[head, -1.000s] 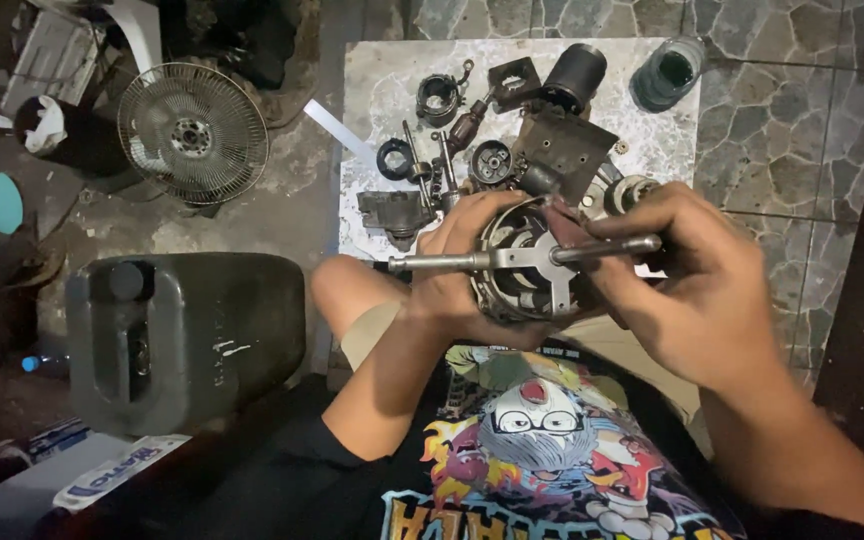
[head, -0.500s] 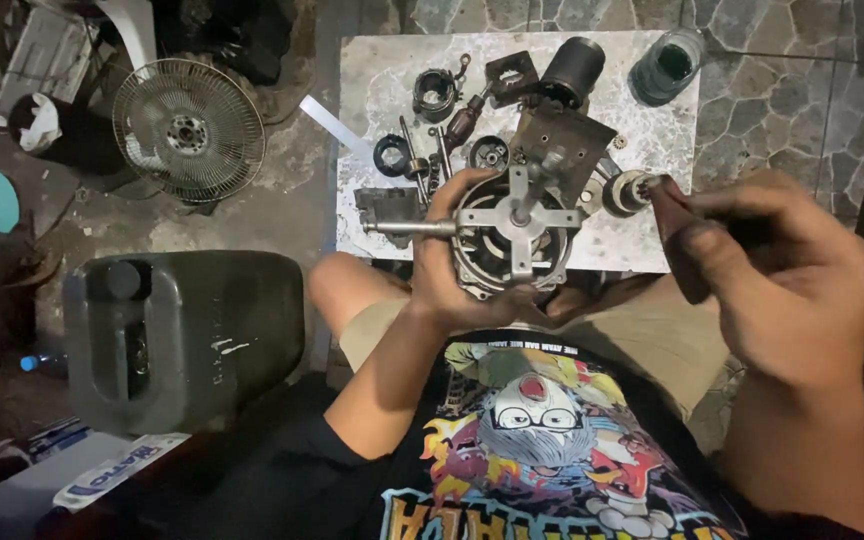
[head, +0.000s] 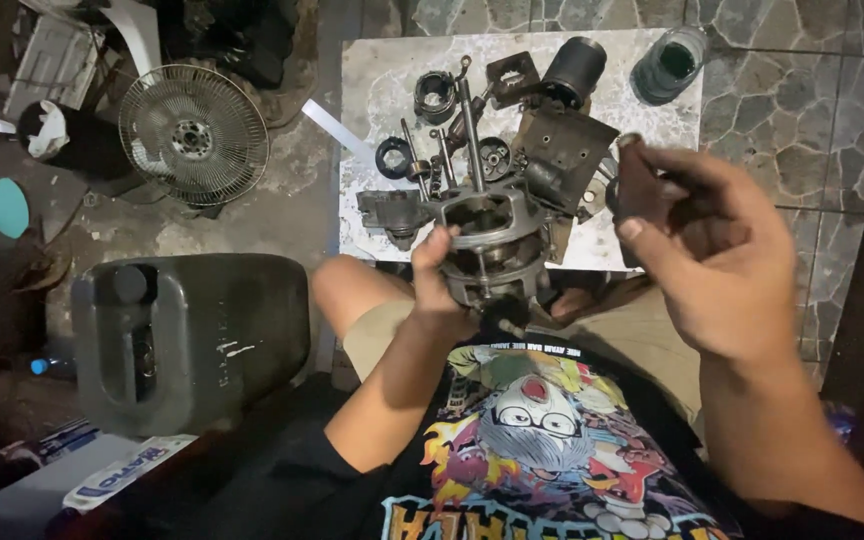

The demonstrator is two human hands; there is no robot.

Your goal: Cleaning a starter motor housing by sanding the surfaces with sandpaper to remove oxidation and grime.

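A pale marble slab [head: 372,90] rests on the stone-tiled floor [head: 802,120]. On the slab lie a dark cylinder [head: 574,68], a glass jar [head: 670,64], a black ring [head: 393,157] and small metal parts, perhaps bearings. A wire fan guard [head: 193,135] and grey jerrycan [head: 192,335] sit on the floor.

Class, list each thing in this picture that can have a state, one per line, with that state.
Left hand: gripping the fan motor.
Fan motor: stripped of its casing, shaft pointing up and away.
Right hand: raised, pinching a small dark part.
Fan grille: detached, lying on the floor.
Glass jar: uncapped, upright.
Grey jerrycan: capped, on its side.
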